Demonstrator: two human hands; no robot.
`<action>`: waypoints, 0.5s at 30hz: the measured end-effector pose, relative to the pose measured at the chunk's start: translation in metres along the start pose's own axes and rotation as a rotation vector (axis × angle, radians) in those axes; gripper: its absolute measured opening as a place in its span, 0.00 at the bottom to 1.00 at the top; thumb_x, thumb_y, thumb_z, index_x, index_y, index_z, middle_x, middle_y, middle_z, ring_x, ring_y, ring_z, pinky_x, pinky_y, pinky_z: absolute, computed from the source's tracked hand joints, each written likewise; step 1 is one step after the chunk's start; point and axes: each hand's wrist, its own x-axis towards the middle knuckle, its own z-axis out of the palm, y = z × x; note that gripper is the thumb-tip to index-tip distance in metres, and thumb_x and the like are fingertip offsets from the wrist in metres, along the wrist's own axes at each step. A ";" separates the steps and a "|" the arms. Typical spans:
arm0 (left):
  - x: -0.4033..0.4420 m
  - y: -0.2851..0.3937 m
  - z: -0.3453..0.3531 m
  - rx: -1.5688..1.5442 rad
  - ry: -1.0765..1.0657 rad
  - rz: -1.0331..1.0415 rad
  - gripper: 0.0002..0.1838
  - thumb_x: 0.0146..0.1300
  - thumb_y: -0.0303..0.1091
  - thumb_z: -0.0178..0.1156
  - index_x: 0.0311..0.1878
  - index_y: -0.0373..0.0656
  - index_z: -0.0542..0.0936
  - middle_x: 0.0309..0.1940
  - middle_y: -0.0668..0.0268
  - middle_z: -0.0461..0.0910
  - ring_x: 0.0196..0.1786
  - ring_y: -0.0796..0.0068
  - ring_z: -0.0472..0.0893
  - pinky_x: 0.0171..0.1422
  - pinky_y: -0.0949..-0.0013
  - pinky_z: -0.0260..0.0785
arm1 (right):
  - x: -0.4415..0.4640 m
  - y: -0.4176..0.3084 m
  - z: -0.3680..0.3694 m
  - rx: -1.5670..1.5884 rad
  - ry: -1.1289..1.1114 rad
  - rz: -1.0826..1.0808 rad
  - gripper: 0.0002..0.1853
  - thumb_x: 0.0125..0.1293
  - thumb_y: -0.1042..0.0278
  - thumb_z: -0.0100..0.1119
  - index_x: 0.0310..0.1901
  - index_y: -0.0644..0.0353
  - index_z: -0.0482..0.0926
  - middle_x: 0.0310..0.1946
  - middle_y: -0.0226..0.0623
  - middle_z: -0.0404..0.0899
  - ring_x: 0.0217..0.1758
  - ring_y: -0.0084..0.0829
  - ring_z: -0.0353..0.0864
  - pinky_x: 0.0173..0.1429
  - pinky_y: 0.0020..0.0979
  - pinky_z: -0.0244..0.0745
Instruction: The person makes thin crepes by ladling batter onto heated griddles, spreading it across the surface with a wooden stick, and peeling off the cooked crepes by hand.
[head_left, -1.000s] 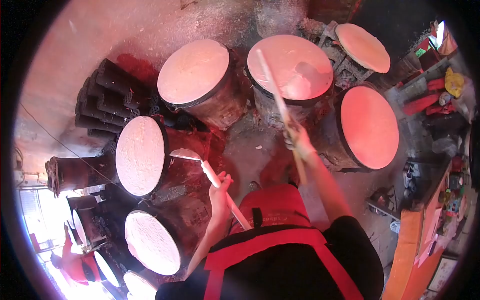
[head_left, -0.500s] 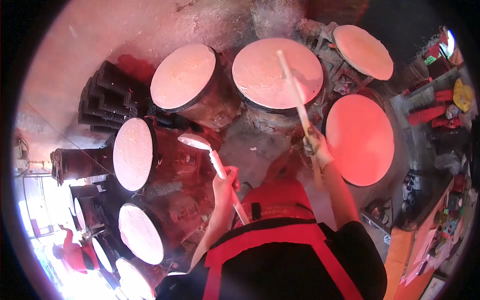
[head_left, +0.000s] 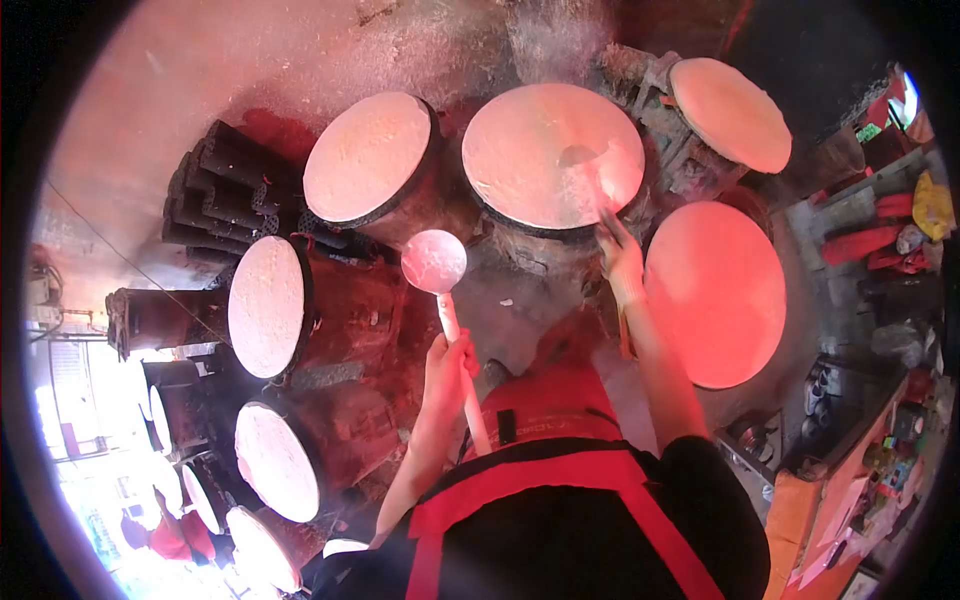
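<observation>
My left hand [head_left: 447, 372] is closed around the pale handle of a ladle [head_left: 434, 261], whose round bowl is at the top. My right hand [head_left: 620, 255] grips a long flat wooden stick [head_left: 627, 335]; its far part slants over the front right of a round griddle [head_left: 520, 150] coated in a pale layer. Around the stick's end the surface looks uneven, with a darker patch and a paler lump; I cannot tell exactly what the tip touches. Right of my right hand sits another round griddle [head_left: 715, 300], smooth and reddish.
More coated round griddles stand in an arc: back left [head_left: 367, 158], back right [head_left: 730, 115], left [head_left: 267, 307] and lower left [head_left: 277, 462]. Black perforated coal cylinders [head_left: 225, 185] are stacked behind. An orange-edged counter [head_left: 810, 520] holds clutter at right. Another person's red clothing [head_left: 170, 538] shows lower left.
My right hand has moved up toward the middle griddle, and the stick is now tilted down over its right side. The ladle has swung upright and to the right, its bowl facing me.
</observation>
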 end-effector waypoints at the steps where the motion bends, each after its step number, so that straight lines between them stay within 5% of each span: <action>1: 0.002 0.002 -0.003 0.012 -0.023 0.002 0.08 0.72 0.31 0.53 0.49 0.40 0.72 0.29 0.70 0.70 0.26 0.81 0.68 0.26 0.75 0.61 | -0.004 0.014 -0.001 -0.048 0.191 -0.342 0.21 0.75 0.63 0.50 0.68 0.37 0.71 0.21 0.16 0.62 0.14 0.14 0.57 0.16 0.24 0.54; 4: 0.002 0.004 -0.007 -0.056 -0.060 -0.044 0.07 0.73 0.31 0.53 0.50 0.40 0.72 0.32 0.69 0.71 0.29 0.81 0.70 0.27 0.76 0.62 | -0.052 -0.063 0.028 0.373 0.337 0.441 0.22 0.73 0.64 0.55 0.68 0.38 0.72 0.19 0.15 0.60 0.13 0.13 0.55 0.16 0.23 0.52; 5: 0.004 0.006 -0.008 -0.059 -0.065 -0.042 0.07 0.73 0.31 0.53 0.50 0.40 0.72 0.32 0.69 0.71 0.29 0.81 0.70 0.27 0.76 0.62 | -0.048 0.003 0.041 0.149 0.248 0.163 0.22 0.73 0.62 0.56 0.68 0.38 0.72 0.17 0.14 0.59 0.13 0.14 0.54 0.16 0.22 0.50; 8: 0.005 0.011 -0.007 -0.015 -0.110 -0.107 0.08 0.73 0.36 0.55 0.45 0.43 0.71 0.32 0.69 0.72 0.29 0.81 0.70 0.29 0.76 0.65 | -0.043 -0.122 0.055 0.339 -0.021 0.567 0.22 0.72 0.62 0.56 0.67 0.38 0.72 0.18 0.16 0.61 0.12 0.15 0.54 0.16 0.23 0.50; 9: 0.003 0.013 -0.005 -0.032 -0.128 -0.120 0.08 0.73 0.35 0.55 0.48 0.42 0.71 0.33 0.69 0.73 0.29 0.81 0.69 0.28 0.77 0.63 | -0.035 -0.117 0.044 0.365 -0.088 0.528 0.22 0.72 0.61 0.57 0.67 0.40 0.73 0.17 0.16 0.61 0.12 0.15 0.54 0.16 0.23 0.50; 11: 0.000 0.017 -0.008 -0.051 -0.149 -0.135 0.09 0.73 0.34 0.54 0.51 0.42 0.71 0.34 0.68 0.73 0.29 0.82 0.69 0.26 0.78 0.62 | -0.035 -0.074 0.021 0.060 0.127 0.295 0.22 0.73 0.67 0.55 0.66 0.63 0.71 0.56 0.41 0.80 0.51 0.27 0.81 0.57 0.25 0.73; 12: 0.002 0.019 -0.009 -0.059 -0.180 -0.156 0.09 0.73 0.34 0.54 0.50 0.42 0.71 0.33 0.69 0.73 0.27 0.82 0.68 0.25 0.79 0.60 | -0.032 -0.033 0.014 0.232 0.252 -0.038 0.23 0.71 0.65 0.56 0.67 0.43 0.73 0.20 0.16 0.64 0.13 0.14 0.56 0.15 0.22 0.51; 13: 0.002 0.018 -0.009 -0.070 -0.207 -0.180 0.08 0.73 0.34 0.54 0.50 0.42 0.71 0.33 0.69 0.73 0.25 0.83 0.67 0.24 0.79 0.59 | -0.055 -0.044 0.010 0.242 0.392 0.294 0.22 0.73 0.69 0.54 0.67 0.64 0.70 0.63 0.38 0.75 0.62 0.26 0.74 0.67 0.25 0.64; 15: 0.007 0.012 -0.013 -0.071 -0.213 -0.195 0.08 0.73 0.34 0.54 0.49 0.42 0.71 0.32 0.69 0.73 0.24 0.83 0.67 0.23 0.80 0.58 | -0.082 -0.053 0.034 0.250 0.334 0.290 0.23 0.73 0.69 0.54 0.68 0.58 0.71 0.59 0.34 0.77 0.48 0.23 0.78 0.55 0.23 0.73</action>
